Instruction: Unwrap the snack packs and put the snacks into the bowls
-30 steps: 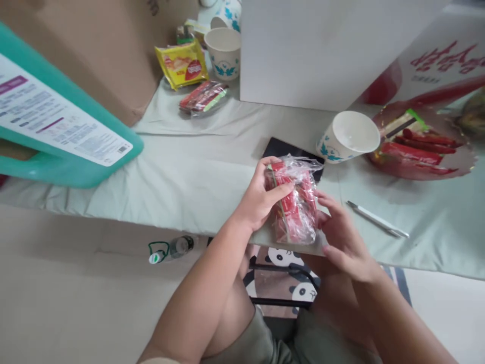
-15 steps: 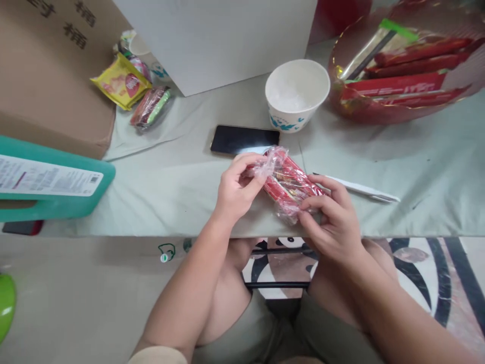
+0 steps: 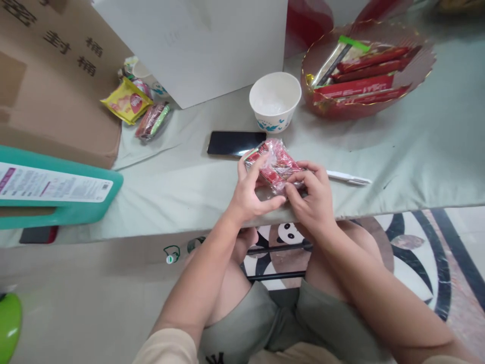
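Head view: red snack packet (image 3: 273, 163) spans left grip (image 3: 250, 194) to right grip (image 3: 311, 199) lengthwise, both clamped on its ends.

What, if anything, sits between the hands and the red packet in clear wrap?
Nothing visible. The left hand and right hand both grip the red packet directly. The phone and paper cup lie behind it, the pen to its right, none in between.

Crinkly glossy plastic packet (image 3: 273, 164), matt cloth table cover (image 3: 397, 151), glossy black phone (image 3: 235, 143)
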Demonstrator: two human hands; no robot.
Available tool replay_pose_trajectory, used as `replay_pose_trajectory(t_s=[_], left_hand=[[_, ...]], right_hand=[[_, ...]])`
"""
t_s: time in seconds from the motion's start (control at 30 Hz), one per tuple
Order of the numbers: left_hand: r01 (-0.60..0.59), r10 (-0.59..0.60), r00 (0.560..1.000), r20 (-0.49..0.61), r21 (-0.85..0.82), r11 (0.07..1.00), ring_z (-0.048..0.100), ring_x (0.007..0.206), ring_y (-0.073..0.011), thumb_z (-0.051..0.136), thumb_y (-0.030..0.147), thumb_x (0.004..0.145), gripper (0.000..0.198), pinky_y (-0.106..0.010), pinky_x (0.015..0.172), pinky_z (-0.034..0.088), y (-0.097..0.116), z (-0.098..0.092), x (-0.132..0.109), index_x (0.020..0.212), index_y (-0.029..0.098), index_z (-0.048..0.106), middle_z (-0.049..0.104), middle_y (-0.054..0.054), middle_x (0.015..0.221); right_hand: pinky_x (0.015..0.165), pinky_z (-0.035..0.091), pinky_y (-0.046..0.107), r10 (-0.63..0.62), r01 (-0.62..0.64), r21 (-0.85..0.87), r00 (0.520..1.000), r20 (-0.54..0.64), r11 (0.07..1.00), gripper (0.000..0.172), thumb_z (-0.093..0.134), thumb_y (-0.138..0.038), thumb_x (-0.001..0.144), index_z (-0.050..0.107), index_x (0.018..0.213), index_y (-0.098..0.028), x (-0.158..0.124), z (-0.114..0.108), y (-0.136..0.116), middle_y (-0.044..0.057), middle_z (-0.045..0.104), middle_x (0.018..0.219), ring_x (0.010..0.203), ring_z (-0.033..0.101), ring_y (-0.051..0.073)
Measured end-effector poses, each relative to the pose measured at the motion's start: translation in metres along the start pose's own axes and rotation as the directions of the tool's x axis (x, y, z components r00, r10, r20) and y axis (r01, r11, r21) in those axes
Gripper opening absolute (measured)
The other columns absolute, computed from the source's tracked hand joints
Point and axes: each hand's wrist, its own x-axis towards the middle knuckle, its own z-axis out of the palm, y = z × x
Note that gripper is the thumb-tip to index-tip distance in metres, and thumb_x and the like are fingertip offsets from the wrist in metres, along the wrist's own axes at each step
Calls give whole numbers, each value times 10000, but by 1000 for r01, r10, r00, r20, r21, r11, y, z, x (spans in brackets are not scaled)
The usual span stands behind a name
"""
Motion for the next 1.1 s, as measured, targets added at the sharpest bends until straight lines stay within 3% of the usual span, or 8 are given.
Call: replay_pose_trajectory(t_s=[0.07,0.23,0.43,0.63,0.8,0.87,0.97,1.1], left_hand=[[22,-23,998,57,6,1000,607,1290,-327,855,616,704,1011,-450,989,623,1,0,-1,1562,351,390,221,-132,1613],[76,-76,997,4,-13,997,655,1233,-264,804,357,827,751,-385,933,648,2,3,3,1492,378,457,244,-91,1606],[59,-59,998,-1,83,995,517,1424,-319,809,275,805,690,-488,1166,513,6,0,5,1434,375,542,284,-56,1613],[83,-84,996,19,71,994,489,1445,-314,764,254,847,436,-488,1160,517,12,-3,5,1266,291,645,408,-77,1542],[76,-77,997,14,60,995,493,1440,-319,761,259,853,290,-496,1144,527,12,-3,7,1131,256,678,438,-99,1518],[62,-62,998,8,37,997,495,1438,-322,769,253,845,266,-496,1137,533,10,-2,7,1097,253,685,446,-103,1503],[50,-50,999,0,17,999,494,1437,-329,786,255,833,261,-507,1116,549,8,-1,8,1075,255,690,432,-105,1505],[52,-52,999,4,29,998,513,1414,-319,790,223,826,264,-504,1107,556,8,-1,9,1071,249,695,463,-111,1469]], right_hand=[[798,574,383,2,-2,-17,1000,8,1000,51,646,-267,870,668,850,-226,1,2,1,114,598,1211,1053,630,246],[941,558,456,-49,53,-75,998,46,996,81,637,-304,887,653,921,-233,-3,1,-3,117,586,1260,1149,627,270],[1166,402,580,-142,68,-383,975,-169,921,241,596,-279,907,624,1141,-227,-18,-53,13,151,606,1336,1320,567,334],[1139,426,573,100,-71,-661,995,6,747,361,537,-398,884,656,1157,-194,-5,-87,41,176,666,1311,1303,583,376],[830,494,466,364,-280,-739,930,-50,613,256,474,-389,889,641,987,-223,-2,-89,5,123,690,953,906,629,312],[701,434,406,500,-451,-672,855,-138,587,169,492,-363,874,607,909,-244,-9,-90,-12,69,621,776,740,559,265],[562,326,321,622,-626,-250,776,-106,738,143,508,-326,850,474,731,-256,-25,-90,-26,-4,462,620,582,427,181],[455,193,260,585,-569,337,809,63,750,293,643,-364,819,390,715,-257,-39,-80,-28,-73,321,564,473,266,102]])
